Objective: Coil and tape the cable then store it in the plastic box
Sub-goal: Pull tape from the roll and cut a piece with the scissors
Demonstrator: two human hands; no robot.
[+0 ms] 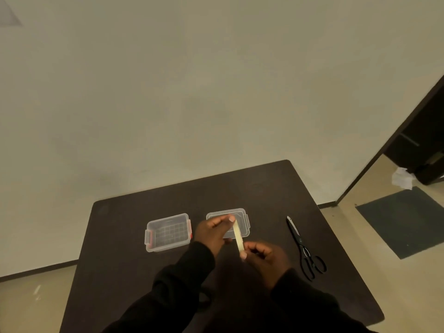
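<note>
A pale strip of tape [238,237] is stretched between my two hands above the dark table [120,236]. My left hand [213,233] pinches the strip's far end and my right hand [263,257] pinches its near end. The clear plastic box [168,233] with red latches stands open to the left of my hands. Its clear lid [243,218] lies flat just behind my hands, partly hidden by them. The cable is hard to make out; a dark loop under my left sleeve may be part of it.
Black scissors [304,248] lie shut on the table to the right of my hands. The table stands against a plain wall. To the right lie the floor, a dark mat [406,219] and a doorway.
</note>
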